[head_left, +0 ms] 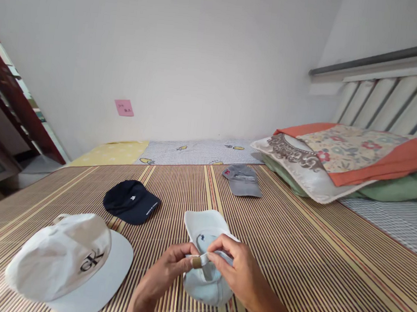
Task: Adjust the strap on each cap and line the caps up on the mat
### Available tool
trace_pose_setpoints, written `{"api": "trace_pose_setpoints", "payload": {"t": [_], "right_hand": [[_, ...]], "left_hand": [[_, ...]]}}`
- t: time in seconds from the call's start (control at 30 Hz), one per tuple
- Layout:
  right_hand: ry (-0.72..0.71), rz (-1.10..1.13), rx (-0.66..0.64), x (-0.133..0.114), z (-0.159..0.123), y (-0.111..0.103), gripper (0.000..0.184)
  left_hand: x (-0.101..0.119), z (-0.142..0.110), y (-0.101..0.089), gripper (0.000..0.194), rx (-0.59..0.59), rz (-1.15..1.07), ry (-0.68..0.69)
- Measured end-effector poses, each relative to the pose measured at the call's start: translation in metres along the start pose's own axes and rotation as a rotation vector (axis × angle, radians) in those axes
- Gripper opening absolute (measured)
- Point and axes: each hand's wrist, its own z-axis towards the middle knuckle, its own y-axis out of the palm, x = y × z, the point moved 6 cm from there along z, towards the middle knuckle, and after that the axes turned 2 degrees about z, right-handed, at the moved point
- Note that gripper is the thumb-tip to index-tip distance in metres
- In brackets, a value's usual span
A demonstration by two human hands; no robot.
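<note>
A pale blue-white baseball cap [207, 291] lies on the striped mat in front of me, its brim pointing away. Both my hands are at its back strap [203, 259], which carries a brownish buckle. My left hand [170, 266] pinches the buckle end between thumb and fingers. Just to the right, my right hand [237, 266] pinches the strap close to the buckle, thumb and forefinger together. The inside of the cap shows partly beyond my fingers; the rest of its opening is hidden by my hands.
A large white cap [63, 260] with black letters lies at the left, a navy cap [127, 199] behind it. Farther back is a grey cap [243, 180]. Pillows [361, 152] are stacked at the right by a radiator [392, 106]. The striped mat [316, 266] covers the bed.
</note>
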Motion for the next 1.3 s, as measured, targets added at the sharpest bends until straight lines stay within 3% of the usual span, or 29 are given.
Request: {"api": "trace_pose_setpoints", "payload": {"t": [0.3, 0.53, 0.83, 0.97, 1.13, 1.3], "right_hand": [[-0.024, -0.005, -0.040, -0.002, 0.000, 0.003, 0.009], [0.019, 0.121, -0.068, 0.003, 0.002, 0.006, 0.007], [0.055, 0.172, -0.022, 0.009, 0.002, 0.009, 0.007], [0.025, 0.082, -0.064, 0.007, 0.002, 0.009, 0.007], [-0.004, 0.039, -0.021, 0.003, 0.003, 0.005, 0.008], [0.034, 0.129, -0.113, 0.004, 0.002, 0.007, 0.009]], "left_hand": [[0.005, -0.001, 0.002, 0.040, 0.006, 0.006, 0.057], [-0.001, -0.001, -0.001, 0.042, -0.012, 0.020, 0.060], [0.006, 0.000, 0.003, 0.040, -0.020, 0.022, 0.033], [0.007, 0.001, 0.000, 0.042, 0.020, 0.005, 0.062], [0.007, 0.000, 0.002, 0.041, 0.008, 0.013, 0.040], [0.011, -0.001, 0.006, 0.042, -0.004, -0.004, 0.039]]}}
